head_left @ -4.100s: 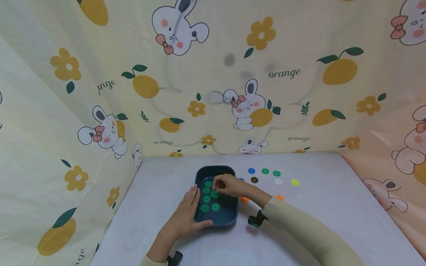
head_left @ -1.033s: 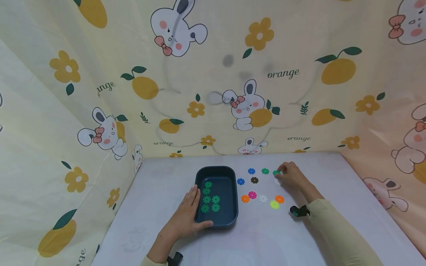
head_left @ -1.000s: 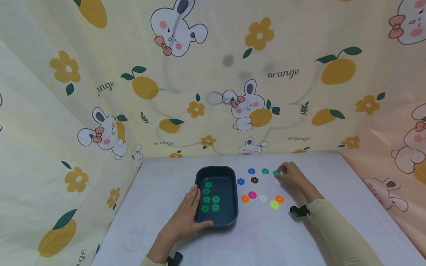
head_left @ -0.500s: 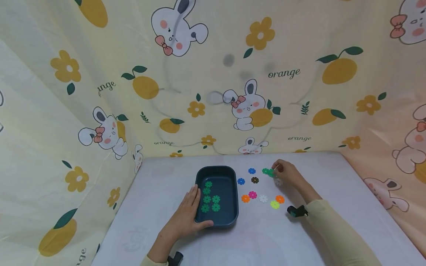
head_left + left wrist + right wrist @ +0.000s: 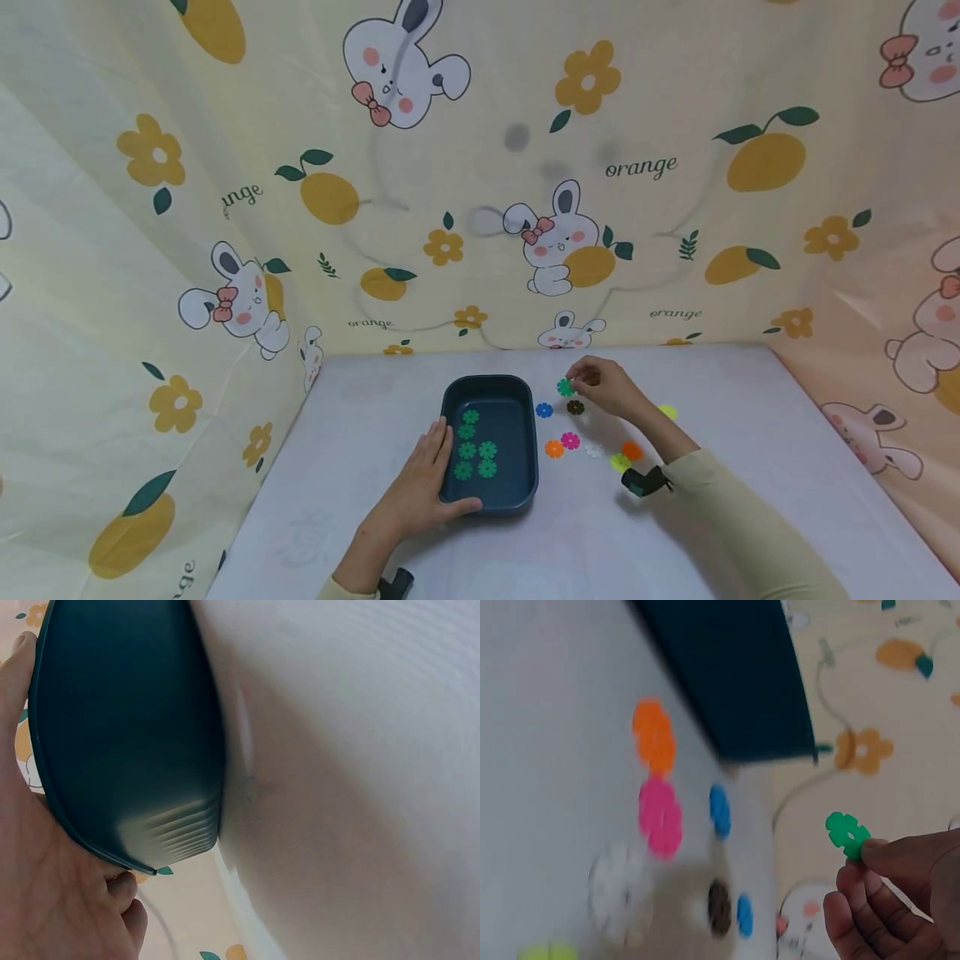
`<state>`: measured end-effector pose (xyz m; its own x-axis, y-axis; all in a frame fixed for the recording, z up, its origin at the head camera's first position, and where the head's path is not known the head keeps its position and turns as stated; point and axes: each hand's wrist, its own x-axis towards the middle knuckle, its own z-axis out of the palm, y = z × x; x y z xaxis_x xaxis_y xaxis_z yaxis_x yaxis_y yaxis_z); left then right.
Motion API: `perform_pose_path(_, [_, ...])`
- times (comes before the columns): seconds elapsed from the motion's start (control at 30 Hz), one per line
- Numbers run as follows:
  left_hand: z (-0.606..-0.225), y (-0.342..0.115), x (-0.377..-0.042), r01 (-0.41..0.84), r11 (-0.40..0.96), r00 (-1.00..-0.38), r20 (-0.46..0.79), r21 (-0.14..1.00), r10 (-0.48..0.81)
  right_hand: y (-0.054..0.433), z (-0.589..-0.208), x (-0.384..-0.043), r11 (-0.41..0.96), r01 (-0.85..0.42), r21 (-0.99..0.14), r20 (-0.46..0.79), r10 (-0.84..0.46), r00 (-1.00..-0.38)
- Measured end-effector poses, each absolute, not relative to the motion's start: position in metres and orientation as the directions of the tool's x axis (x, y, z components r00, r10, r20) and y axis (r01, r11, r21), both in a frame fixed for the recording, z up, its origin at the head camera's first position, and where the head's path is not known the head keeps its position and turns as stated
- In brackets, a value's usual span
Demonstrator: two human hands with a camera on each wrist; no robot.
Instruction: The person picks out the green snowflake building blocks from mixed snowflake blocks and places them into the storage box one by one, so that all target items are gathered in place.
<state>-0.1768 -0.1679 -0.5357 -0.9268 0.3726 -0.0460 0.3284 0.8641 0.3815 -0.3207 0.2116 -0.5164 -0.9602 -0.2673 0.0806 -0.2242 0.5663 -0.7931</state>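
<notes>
My right hand [image 5: 609, 390] pinches a green flower-shaped plastic disc [image 5: 848, 835] between thumb and fingertips. In the head view it is above the table, right of the dark blue tray's far end. Several matching green discs [image 5: 487, 450] lie flat in the tray [image 5: 517, 500]. My left hand [image 5: 411, 483] rests against the tray's near-left corner, fingers straight along the left wall and thumb along the near wall. The left wrist view shows that hand against the tray's rim. Table beneath the right hand and forearm is partly hidden.
Right of the tray lie a blue disc [image 5: 543, 410], a brown disc [image 5: 575, 407], a pink disc [image 5: 570, 441], a white disc [image 5: 595, 450], orange discs [image 5: 554, 449] and yellow discs [image 5: 620, 462]. A patterned cloth [image 5: 480, 208] rises behind the white table [image 5: 360, 392].
My right hand has come back from the tray, picked up a green disc at the table's right and carried it leftward above the table. The left hand and tray stay put.
</notes>
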Motion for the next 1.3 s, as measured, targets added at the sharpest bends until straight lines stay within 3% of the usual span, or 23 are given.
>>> perform_pose_path(0.33, [-0.535, -0.167, -0.177, 0.33, 0.864, -0.926, -0.048, 0.379, 0.375, 0.166, -0.499, -0.31, 0.448, -0.356, -0.82, 0.154, -0.426, -0.891])
perform_pose_path(0.7, [-0.534, -0.168, -0.176, 0.341, 0.854, -0.921, -0.04, 0.393, 0.387, 0.121, -0.498, -0.311, 0.418, -0.443, -0.793, 0.133, -0.592, -0.795])
perform_pose_path(0.87, [-0.534, -0.168, -0.176, 0.344, 0.852, -0.92, -0.04, 0.396, 0.39, 0.105, -0.502, -0.315, 0.433, -0.472, -0.768, 0.091, -0.655, -0.75])
perform_pose_path(1.3, [-0.535, -0.17, -0.177, 0.358, 0.841, -0.913, -0.034, 0.406, 0.406, 0.075, -0.515, -0.327, 0.526, -0.533, -0.663, 0.011, -0.705, -0.709])
